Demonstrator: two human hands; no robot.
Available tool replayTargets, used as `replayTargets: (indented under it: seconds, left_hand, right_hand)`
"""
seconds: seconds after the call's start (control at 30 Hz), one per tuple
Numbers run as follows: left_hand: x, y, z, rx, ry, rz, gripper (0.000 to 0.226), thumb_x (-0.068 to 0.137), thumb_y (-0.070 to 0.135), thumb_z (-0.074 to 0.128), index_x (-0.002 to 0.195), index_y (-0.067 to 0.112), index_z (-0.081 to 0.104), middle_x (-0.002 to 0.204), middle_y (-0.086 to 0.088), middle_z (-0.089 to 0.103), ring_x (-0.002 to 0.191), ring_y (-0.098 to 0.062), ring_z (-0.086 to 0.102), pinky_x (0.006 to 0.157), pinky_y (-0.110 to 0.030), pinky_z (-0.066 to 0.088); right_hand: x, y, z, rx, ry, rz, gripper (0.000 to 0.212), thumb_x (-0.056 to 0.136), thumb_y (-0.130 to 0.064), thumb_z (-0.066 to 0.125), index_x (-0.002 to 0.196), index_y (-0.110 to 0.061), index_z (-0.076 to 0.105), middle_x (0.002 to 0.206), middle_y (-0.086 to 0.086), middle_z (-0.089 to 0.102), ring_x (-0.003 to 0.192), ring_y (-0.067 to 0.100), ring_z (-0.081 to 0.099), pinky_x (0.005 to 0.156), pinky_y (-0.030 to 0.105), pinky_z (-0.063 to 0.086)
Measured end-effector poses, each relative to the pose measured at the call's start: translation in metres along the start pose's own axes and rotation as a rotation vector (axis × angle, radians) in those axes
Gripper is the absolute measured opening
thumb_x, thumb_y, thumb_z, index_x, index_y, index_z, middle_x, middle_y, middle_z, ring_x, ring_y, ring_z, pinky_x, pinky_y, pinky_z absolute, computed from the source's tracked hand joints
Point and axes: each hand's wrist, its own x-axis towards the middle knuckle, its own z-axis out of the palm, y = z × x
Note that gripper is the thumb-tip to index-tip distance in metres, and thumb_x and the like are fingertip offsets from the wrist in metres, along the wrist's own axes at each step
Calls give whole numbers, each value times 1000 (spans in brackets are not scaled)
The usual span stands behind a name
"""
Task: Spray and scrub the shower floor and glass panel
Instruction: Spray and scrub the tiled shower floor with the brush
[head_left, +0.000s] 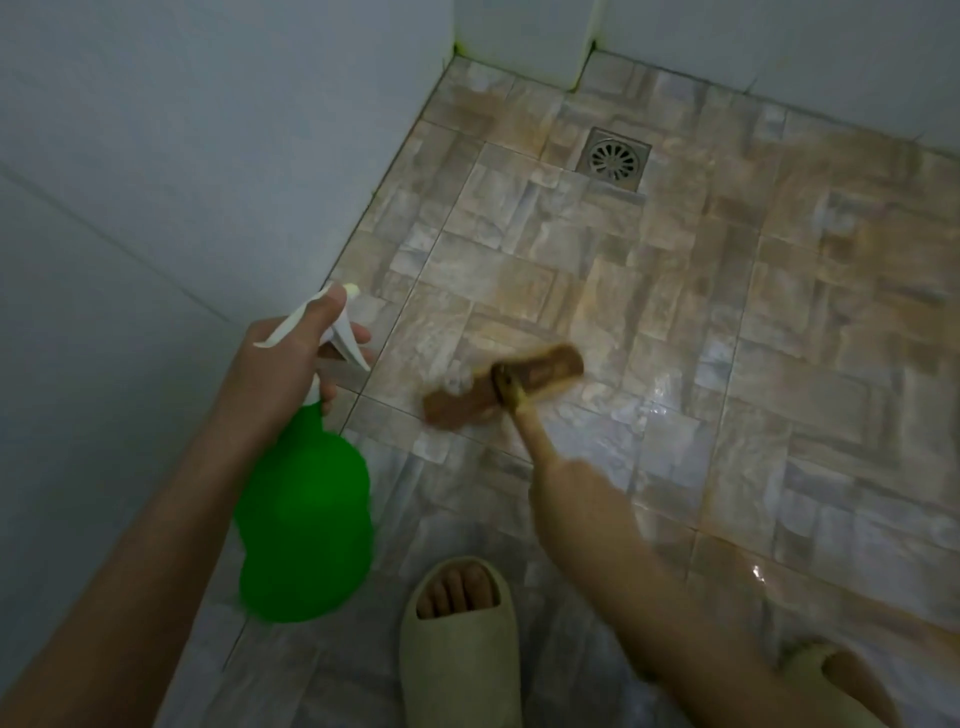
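1. The left hand grips the neck of the green spray bottle, with a finger over the white trigger, and holds it in the air above the floor's left edge, close to the white wall. An accidental squeeze would send cleaner onto the wall or the person's foot rather than the tiles.

2. The right hand is smeared by motion, so its fingers cannot be told apart. It appears to be wrapped round the handle of the scrub brush. A wet handle and a hard stroke could make that grip slip.

3. The brush head lies on the shower floor towards the left edge, about midway between the near edge and the far corner. A little foam sits at its left end.

4. The tiles near the brush and towards the right edge shine with water. The foot in the beige slipper stands at the near edge on that same wet floor. A slip is the main hazard, since the person is leaning forward with both hands full.

5. Brown staining covers the tiles around the drain in the far corner and along the right side. Short strokes near the middle may miss those areas.

6. The glass panel is not in view, so that part of the task looks not yet done.
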Motion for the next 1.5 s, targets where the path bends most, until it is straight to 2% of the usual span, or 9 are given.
replayTargets:
  seconds: [0.23,0.57,0.7,0.8,1.0,1.13,1.23,1.4,1.5]
  left_hand:
    - [-1,-1,-4,38,107,14,47,96,56,55,79,17,76,83,-8,77,37,-10,49,51,-29,46]
    - [6,5,-14,-42,160,23,36,79,64,56,66,39,78,89,-10,78,59,-28,55,50,-28,43]
    - [12,9,-10,-42,157,45,34,78,63,54,63,42,77,82,-2,78,55,-26,55,45,-25,44]
    - [19,12,-9,-49,151,51,33,84,62,54,61,50,74,83,-1,79,53,-23,56,42,-23,44]
    - [41,15,-2,-41,178,30,42,96,52,56,74,22,77,82,-4,79,66,-29,62,48,-25,45]
    - [51,21,0,-43,159,46,50,86,62,57,77,17,76,80,-2,79,49,-11,58,50,-28,44]
    - [59,24,0,-62,136,56,57,76,67,52,76,16,76,82,-3,78,42,-9,53,48,-27,43]
    - [75,24,11,-73,113,30,50,75,69,52,66,27,79,78,-2,78,55,-20,58,50,-27,44]
    - [81,28,23,-86,79,10,52,75,73,63,68,23,79,78,0,78,54,-20,57,46,-26,45]
  right_hand:
    - [110,-51,-37,-4,152,-127,74,99,-8,34,153,-37,-7,77,4,48,52,15,37,48,28,31]
    - [92,-57,-29,-36,99,-115,76,99,-7,33,152,-39,-12,64,0,35,49,13,35,43,27,23]
    - [199,-81,-75,197,219,-149,68,98,-9,30,154,-33,2,98,13,58,77,26,59,65,37,47]
    - [224,-87,-92,154,240,-117,72,96,-6,33,155,-30,0,116,18,57,87,27,60,72,39,48]
    - [177,-80,-49,67,195,-87,79,96,-3,34,152,-35,-12,65,2,46,50,15,45,47,30,34]
    - [263,-79,-109,169,318,-80,71,98,-6,31,155,-33,-1,106,15,61,76,23,58,61,32,42]
    - [306,-59,-157,165,291,5,69,98,-8,32,155,-31,2,138,22,43,101,35,58,83,43,52]
    - [264,-50,-111,130,268,-43,75,96,-2,35,154,-34,-2,76,4,47,56,17,45,51,32,37]
    - [289,-48,-121,4,299,-79,76,96,-2,35,154,-35,-1,86,11,56,62,22,51,55,34,40]
